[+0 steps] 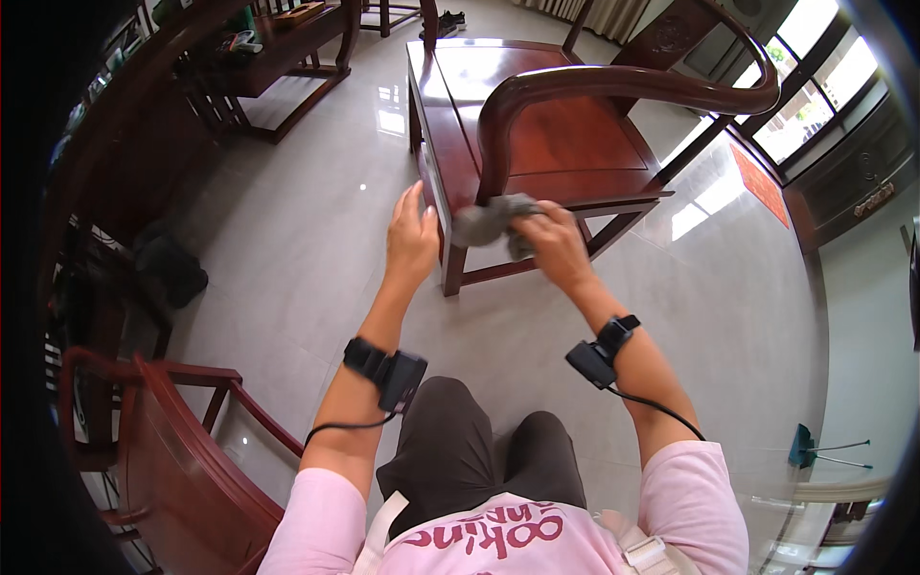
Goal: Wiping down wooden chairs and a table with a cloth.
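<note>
The grey cloth (482,226) was smeared by motion, its folds lost; the right hand (554,241) blurred slightly with it, some fingertips indistinct against the fabric; whether the left hand (412,240) touched the dark red chair (565,144) could not be told; the chair's curved armrest (613,84) hid part of its seat; the reddish chair (187,431) at lower left ran into the black rim; small items (241,41) on the upper-left surface (309,50) were too tiny to identify; the lower edge cut off the pink shirt (508,548).
</note>
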### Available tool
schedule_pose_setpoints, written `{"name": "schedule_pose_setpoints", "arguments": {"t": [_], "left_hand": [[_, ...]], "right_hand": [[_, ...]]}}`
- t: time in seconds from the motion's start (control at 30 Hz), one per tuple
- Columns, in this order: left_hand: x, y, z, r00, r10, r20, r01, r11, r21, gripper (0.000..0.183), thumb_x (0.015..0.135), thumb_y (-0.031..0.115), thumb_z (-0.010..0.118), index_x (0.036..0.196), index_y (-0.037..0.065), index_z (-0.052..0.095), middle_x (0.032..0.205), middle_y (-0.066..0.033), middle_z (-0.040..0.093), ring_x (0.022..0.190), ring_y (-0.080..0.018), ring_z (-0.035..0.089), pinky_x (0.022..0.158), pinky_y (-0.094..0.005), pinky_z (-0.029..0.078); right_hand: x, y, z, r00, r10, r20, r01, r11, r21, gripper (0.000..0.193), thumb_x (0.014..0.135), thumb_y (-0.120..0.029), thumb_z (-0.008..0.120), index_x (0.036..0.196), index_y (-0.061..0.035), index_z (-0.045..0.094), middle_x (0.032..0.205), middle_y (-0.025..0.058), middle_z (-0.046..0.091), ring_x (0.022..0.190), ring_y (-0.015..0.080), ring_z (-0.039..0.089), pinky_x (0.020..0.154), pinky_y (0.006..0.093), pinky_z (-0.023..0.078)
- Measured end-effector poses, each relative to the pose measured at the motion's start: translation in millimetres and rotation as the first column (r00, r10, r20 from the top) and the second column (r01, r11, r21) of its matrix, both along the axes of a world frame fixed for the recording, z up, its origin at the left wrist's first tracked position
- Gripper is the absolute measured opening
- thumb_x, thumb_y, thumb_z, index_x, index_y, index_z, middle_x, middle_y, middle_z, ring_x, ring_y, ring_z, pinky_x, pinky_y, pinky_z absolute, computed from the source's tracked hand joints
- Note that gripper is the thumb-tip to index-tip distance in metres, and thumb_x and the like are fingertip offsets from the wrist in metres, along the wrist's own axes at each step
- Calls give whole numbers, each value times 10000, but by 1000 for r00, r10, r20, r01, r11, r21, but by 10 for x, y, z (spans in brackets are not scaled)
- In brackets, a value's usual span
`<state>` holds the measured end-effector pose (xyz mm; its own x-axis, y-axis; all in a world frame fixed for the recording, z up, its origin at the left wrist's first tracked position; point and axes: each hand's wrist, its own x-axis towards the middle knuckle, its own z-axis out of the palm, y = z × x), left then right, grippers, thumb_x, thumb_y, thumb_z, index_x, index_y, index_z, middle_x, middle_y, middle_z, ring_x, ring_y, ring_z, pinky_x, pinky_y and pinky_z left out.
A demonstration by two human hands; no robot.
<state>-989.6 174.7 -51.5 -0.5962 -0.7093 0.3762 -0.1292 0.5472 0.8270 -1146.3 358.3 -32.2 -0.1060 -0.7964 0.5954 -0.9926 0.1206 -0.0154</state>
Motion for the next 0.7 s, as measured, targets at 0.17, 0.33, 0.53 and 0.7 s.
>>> {"name": "schedule_pose_setpoints", "arguments": {"t": [0.17, 0.33, 0.53, 0.7], "left_hand": [[-908, -76, -228, 988, 139, 60, -147, 977, 153, 545, 961, 276, 389, 1397, -32, 279, 1336, -243, 428, 1221, -373, 434, 1029, -404, 341], [-939, 72, -85, 979, 165, 118, -179, 977, 118, 629, 988, 390, 309, 1444, -8, 139, 1415, -252, 338, 1303, -377, 349, 1063, -394, 305], [-990, 69, -164, 980, 198, -3, -195, 967, 165, 616, 994, 345, 320, 1461, 21, 83, 1435, -271, 296, 1317, -399, 317, 1066, -399, 289], [-963, 67, -140, 982, 188, 26, -189, 982, 11, 578, 949, 182, 370, 1454, 22, 139, 1424, -258, 323, 1291, -399, 353, 1047, -403, 311]], "right_hand": [[-1280, 600, -52, 901, -426, 82, 433, 892, -128, 297, 730, -68, 583, 1019, -63, 651, 964, 169, 642, 1057, 389, 528, 921, 462, 409], [-1268, -137, 94, 979, -193, 60, 189, 979, 77, 324, 877, -209, 510, 1120, -10, 587, 1040, 215, 613, 997, 395, 559, 872, 435, 450], [-676, -951, 177, 670, 104, 735, -283, 951, 123, 304, 930, -149, 386, 1091, 23, 577, 1024, 229, 621, 944, 373, 596, 869, 412, 448], [-1051, -451, 9, 969, -5, 246, -39, 984, 175, 307, 894, -287, 503, 1116, -100, 603, 1155, 146, 595, 1142, 349, 489, 1006, 451, 330]]}}
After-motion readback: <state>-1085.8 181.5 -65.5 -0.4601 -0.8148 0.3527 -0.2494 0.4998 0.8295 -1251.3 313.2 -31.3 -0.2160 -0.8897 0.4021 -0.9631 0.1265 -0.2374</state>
